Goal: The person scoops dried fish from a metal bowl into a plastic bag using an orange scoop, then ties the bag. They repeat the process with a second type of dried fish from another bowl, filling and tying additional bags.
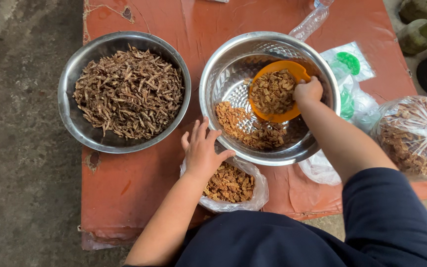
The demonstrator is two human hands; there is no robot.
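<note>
My right grip is clenched on the rim of an orange scoop, heaped with crisp brown flakes, inside the steel bowl. More flakes lie at the bowl's six o'clock. My left grip is released, fingers spread on the edge of a small plastic bag of flakes. At nine o'clock on the red surface sits a second bowl of dried brown strips.

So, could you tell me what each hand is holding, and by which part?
The right hand grips the orange scoop by its rim. The left hand rests on the clear bag's open mouth.
</note>
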